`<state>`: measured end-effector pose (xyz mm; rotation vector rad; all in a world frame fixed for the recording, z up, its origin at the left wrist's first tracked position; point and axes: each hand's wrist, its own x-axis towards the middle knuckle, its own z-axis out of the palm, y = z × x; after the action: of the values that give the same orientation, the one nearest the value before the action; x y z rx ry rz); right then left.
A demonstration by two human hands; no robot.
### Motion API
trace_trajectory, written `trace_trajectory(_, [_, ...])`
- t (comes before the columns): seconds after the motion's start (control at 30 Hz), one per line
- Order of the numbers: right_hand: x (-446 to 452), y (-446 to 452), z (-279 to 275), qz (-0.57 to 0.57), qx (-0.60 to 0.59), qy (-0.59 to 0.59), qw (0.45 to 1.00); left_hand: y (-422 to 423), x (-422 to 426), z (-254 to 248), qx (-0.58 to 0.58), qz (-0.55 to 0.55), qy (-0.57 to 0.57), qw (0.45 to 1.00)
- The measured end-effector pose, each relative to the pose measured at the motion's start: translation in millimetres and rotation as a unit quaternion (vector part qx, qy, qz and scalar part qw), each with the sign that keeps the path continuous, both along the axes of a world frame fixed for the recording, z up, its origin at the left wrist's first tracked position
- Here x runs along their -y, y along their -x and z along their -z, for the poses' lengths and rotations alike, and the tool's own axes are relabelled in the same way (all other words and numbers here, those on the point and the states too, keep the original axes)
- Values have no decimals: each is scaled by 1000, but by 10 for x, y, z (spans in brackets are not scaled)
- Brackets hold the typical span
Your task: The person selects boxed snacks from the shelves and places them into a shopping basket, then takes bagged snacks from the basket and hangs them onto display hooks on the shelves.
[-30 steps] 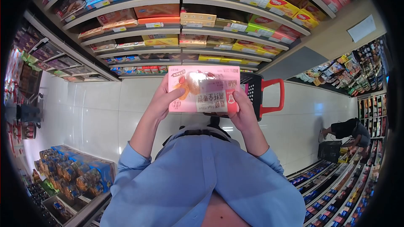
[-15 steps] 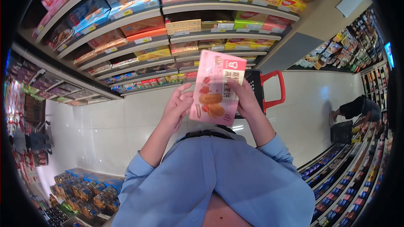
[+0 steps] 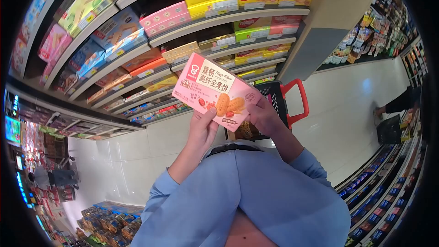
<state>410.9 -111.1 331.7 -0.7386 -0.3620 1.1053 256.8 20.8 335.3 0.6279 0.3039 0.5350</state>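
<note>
A pink biscuit box [image 3: 212,91] is held tilted in front of me, its printed face with pictured biscuits turned up and its lettering upright. My left hand [image 3: 204,128] grips the lower edge, thumb on the face. At the right corner, my right hand [image 3: 265,115] is closed on the same box; its fingers are partly hidden behind it. Just behind the right hand stands a black basket cart with a red handle [image 3: 299,103], holding something brownish.
Shelves [image 3: 228,14] of boxed biscuits curve across the front and left. A grey and beige pillar [image 3: 308,55] stands at the right. Another person's leg shows by a black basket [image 3: 388,130] at far right. A person [image 3: 52,177] is at far left. Packaged goods [image 3: 109,222] sit lower left.
The box has rotated so its lettering reads upright. My left hand, open beside it half a second ago, has taken hold of its lower edge. The view has turned toward the left shelves.
</note>
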Motion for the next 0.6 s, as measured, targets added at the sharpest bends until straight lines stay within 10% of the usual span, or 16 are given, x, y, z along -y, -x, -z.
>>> trace_trajectory(0.6, [578,-1393,106,113,58,33,991,-965,190,-53,-80,26,-86,993])
